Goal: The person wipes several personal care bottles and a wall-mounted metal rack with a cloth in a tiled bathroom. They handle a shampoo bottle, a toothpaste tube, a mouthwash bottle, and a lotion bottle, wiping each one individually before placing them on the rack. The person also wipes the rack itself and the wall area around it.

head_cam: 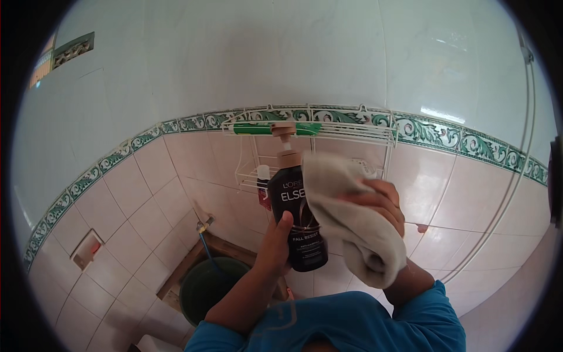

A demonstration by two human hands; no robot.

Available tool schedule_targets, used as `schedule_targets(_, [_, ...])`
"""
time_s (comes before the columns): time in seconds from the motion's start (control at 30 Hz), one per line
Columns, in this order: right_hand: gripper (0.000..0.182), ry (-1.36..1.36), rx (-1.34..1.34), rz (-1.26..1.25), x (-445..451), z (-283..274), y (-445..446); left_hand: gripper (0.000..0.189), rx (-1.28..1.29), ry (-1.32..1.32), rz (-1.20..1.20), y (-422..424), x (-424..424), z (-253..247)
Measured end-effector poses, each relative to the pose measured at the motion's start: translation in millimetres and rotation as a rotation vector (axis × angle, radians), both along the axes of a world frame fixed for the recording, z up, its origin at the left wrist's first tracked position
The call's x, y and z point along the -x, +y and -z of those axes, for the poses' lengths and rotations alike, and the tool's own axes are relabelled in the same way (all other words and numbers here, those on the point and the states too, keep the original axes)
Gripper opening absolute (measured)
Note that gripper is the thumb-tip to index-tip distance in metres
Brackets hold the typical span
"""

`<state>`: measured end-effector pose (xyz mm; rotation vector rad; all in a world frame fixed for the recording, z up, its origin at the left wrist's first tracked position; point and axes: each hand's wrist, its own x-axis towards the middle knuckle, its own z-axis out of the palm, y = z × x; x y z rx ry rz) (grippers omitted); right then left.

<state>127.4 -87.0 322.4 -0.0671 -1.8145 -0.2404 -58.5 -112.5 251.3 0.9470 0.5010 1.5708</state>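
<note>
Held upright before me is a dark L'Oréal Elseve pump bottle (294,211) with a pinkish-beige collar and pump head (283,129). My left hand (278,246) grips its lower body, the thumb lying across the front. In my right hand (382,204) is a bunched beige cloth (347,220), blurred at its upper part. The cloth covers the bottle's right side and hides part of its lettering. Behind the bottle, a white wire rack (365,134) hangs on the wall. On its top shelf lies a green tube or packet (253,129), partly hidden by the pump head.
A small white-capped bottle (264,185) stands on the rack's lower shelf; a pale container (363,166) shows behind the cloth. Below left, a blue hose (207,248) runs from a tap (205,224) into a dark green tub (198,286). A soap recess (88,250) is set in the tiled wall.
</note>
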Motion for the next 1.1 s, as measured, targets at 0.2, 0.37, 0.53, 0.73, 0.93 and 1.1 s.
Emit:
schedule_targets(0.2, [0.052, -0.322, 0.122, 0.128, 39.2, 17.7, -18.7, 0.061, -0.199, 0.149, 0.055, 25.5, 6.5, 24.5])
schedule_targets(0.37, [0.033, -0.485, 0.156, -0.069, 19.6, 49.1, -14.3, 0.067, -0.204, -0.521, 0.807, 20.8, -6.4, 6.8])
schedule_targets(0.53, [0.014, -0.502, 0.108, -0.395, -5.1, 66.3, -5.7, 0.060, 0.047, -0.222, 0.155, 7.1, -5.9, -1.9])
schedule_targets(0.73, [0.056, 0.095, 0.801, -0.146, 2.1, 73.5, -9.6, 0.046, 0.024, -0.146, 0.087, 3.5, -10.4, -3.8])
schedule_targets(0.93, [0.069, 0.044, 0.891, -0.137, 27.7, 74.1, -2.6, 0.051, -0.280, -0.085, -0.306, 18.4, -41.9, 0.8])
schedule_targets(1.1, [0.048, 0.248, 1.496, -0.551, 18.6, 114.4, 15.2, 0.055, -0.523, 0.349, -0.587, 26.8, -46.7, 17.7])
